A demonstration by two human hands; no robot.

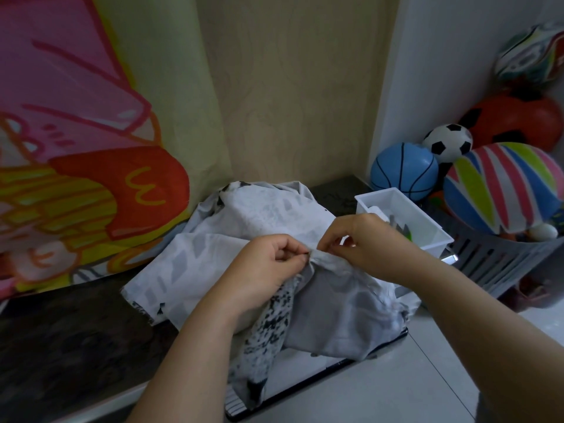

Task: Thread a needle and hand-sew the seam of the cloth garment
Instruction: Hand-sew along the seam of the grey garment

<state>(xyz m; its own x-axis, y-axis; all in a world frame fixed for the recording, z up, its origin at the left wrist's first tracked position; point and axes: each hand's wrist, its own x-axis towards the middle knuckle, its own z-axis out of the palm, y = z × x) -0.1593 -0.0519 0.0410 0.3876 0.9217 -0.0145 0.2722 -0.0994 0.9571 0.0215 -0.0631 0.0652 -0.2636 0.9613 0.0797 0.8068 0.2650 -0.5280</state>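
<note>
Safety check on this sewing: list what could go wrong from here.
The left hand and right hand pinch the garment seam close together; the needle is too small to see, so pricks are possible. The garment hangs over the table edge; its weight may drag the seam. The white box beside the right hand could get knocked.

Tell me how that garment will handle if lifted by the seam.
Probably floppy: the garment lies in folds and droops over the counter edge. Likely light: the left hand and right hand raise its seam with fingertip pinches alone. It may slide off, since much hangs down.
</note>
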